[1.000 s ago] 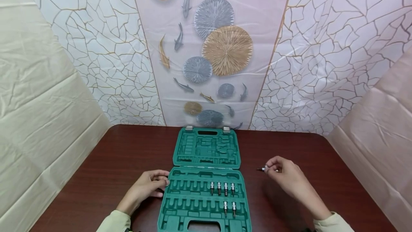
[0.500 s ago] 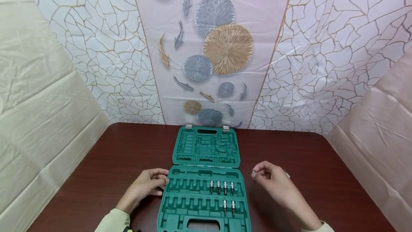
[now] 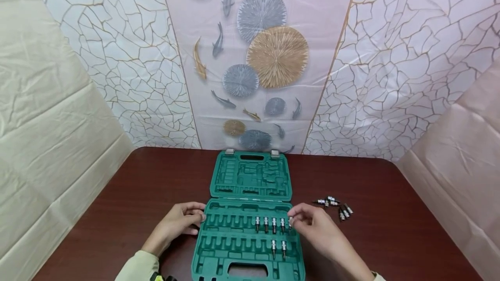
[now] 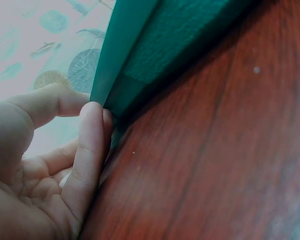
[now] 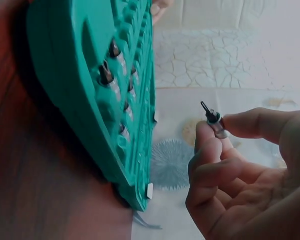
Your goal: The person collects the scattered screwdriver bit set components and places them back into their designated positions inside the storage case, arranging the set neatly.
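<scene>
Steadying, it seems, the green case [image 3: 230, 234] between them, left hand [image 3: 176, 225] pinches its rim [image 4: 120, 47] — right hand [image 3: 318, 230] fingertip-grips a bit socket [image 5: 218, 127] (tip [image 5: 210, 115] left free).

My left grip [image 3: 175, 225] has its fingers [image 3: 187, 207] softly bent, the thumb [image 3: 194, 220] close to them, my left wrist [image 3: 154, 244] behind it and to its left. Well to its right, my right grip [image 3: 315, 228] pinches between thumb and fingertip [image 5: 204, 132], the remaining fingers [image 5: 217, 172] folded toward the palm [image 5: 257, 192], my right forearm [image 3: 348, 258] slanting away behind.
</scene>
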Tool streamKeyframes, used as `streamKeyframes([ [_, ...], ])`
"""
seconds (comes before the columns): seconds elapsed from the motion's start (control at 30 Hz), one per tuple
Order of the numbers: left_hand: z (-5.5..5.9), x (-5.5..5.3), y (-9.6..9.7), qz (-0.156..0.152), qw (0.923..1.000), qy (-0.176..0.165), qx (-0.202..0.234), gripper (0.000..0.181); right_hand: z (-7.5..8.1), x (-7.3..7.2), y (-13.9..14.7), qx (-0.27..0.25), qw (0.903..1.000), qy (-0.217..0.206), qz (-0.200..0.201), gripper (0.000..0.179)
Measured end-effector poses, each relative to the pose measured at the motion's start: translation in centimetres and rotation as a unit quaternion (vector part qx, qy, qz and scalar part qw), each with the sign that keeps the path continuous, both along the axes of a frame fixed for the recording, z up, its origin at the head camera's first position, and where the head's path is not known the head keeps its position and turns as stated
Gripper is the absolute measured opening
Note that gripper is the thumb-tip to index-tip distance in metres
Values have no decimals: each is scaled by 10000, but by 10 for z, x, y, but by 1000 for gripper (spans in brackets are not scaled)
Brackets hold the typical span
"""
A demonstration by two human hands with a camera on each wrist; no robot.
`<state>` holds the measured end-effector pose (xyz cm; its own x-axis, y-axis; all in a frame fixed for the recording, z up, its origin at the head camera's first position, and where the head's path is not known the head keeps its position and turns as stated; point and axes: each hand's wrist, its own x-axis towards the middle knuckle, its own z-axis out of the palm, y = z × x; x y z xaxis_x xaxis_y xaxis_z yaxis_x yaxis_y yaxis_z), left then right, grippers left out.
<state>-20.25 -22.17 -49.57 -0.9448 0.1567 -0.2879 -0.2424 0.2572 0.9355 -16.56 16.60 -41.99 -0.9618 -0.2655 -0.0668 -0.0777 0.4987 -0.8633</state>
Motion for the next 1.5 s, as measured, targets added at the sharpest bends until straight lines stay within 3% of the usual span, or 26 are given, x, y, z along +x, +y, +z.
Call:
streamKeyframes([
  [0.27, 0, -4, 0, 36, 10000, -70, -8, 45, -8, -5, -8, -7, 9986, -219, 476, 13],
  [0.47, 5, -9, 1, 13, 10000, 98, -16, 45, -10, -15, -13, -48, 9959, -92, 895, 15],
  [0.63, 7, -12, 3, 8, 9999, 126, -40, 44, -13, -19, -17, 15, 9932, -325, 1115, 13],
  [0.9, 1, -11, 3, 40, 10000, 16, -58, 44, -23, -17, -28, 102, 9896, -498, 1345, 9],
  [1.17, 0, -7, 2, -4, 10000, -8, -62, 44, -31, -11, -38, 617, 9901, -170, 1252, 3],
  [1.5, 1, -1, 1, 7, 9999, -82, -107, 46, -34, -6, -48, 1143, 9838, 524, 1278, 18],
])
